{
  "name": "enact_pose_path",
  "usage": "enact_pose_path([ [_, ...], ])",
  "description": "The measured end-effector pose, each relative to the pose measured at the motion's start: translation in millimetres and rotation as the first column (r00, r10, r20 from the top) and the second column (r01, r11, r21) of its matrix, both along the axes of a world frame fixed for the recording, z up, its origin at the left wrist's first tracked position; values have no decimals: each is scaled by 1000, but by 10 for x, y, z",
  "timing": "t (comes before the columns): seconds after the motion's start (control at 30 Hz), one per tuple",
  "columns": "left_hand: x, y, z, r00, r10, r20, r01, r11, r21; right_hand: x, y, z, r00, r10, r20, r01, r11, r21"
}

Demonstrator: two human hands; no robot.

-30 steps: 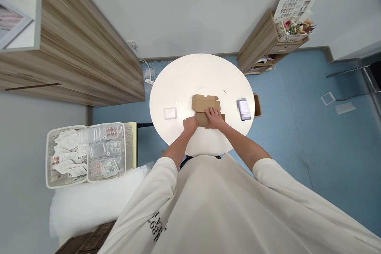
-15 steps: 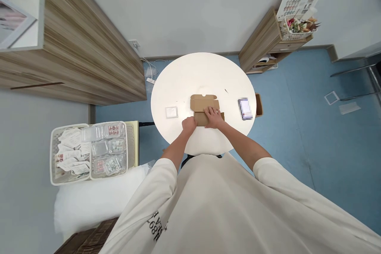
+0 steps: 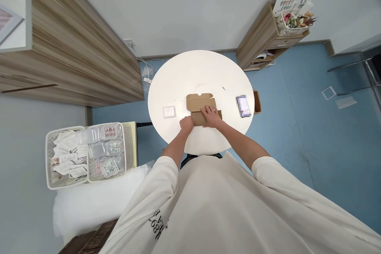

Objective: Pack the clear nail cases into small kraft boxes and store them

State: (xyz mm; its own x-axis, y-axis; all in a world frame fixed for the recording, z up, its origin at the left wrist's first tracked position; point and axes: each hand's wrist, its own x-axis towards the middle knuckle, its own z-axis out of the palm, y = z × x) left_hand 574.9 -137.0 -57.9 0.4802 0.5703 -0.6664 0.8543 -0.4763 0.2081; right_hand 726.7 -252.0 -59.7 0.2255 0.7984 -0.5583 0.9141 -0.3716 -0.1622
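On the round white table (image 3: 190,71) lies a brown cardboard box (image 3: 201,104), partly folded, its flap with a small notch spread out on the far side. My left hand (image 3: 187,123) is closed at the near left corner of the box, gripping its side; the fingertips are hidden. Across the right part of the box, my right hand (image 3: 211,116) rests with fingers spread over the cardboard. A small clear flat case (image 3: 169,112) lies to the left of the box. Off to the right is a blurred, purple-edged flat item (image 3: 243,106).
Two white baskets (image 3: 47,162) with packets and clear cases stand at the left, above white wrapping (image 3: 92,206). A wooden cabinet (image 3: 89,35) flanks the far left. A low shelf unit (image 3: 258,39) and a brown bin (image 3: 257,101) stand to the right.
The box and both hands have shifted slightly left on the table. The notched flap has turned a little, and both hands keep their places on the box.
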Motion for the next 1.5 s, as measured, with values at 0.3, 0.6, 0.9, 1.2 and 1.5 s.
enact_pose_path([
  [0.3, -43, -61, 21, 1000, 13, 2, -13, 1000, 5, -16, -21, 6, 1000, -16, -17, 16, 1000, 17],
  [0.6, -238, -163, 201, 894, -396, 210, 321, 892, 317, -32, -27, 13, 999, -22, -27, 23, 999, 37],
  [0.9, -111, -92, 158, 855, -511, 91, 461, 828, 318, -48, -288, 145, 995, -103, 3, 102, 988, 118],
  [1.2, -96, -80, 158, 841, -535, 87, 489, 818, 304, 92, -1091, 143, 823, -566, -49, 568, 820, 64],
  [1.5, -88, -108, 124, 836, -546, 63, 497, 800, 336, 40, -754, 16, 803, -571, -171, 591, 800, 100],
])
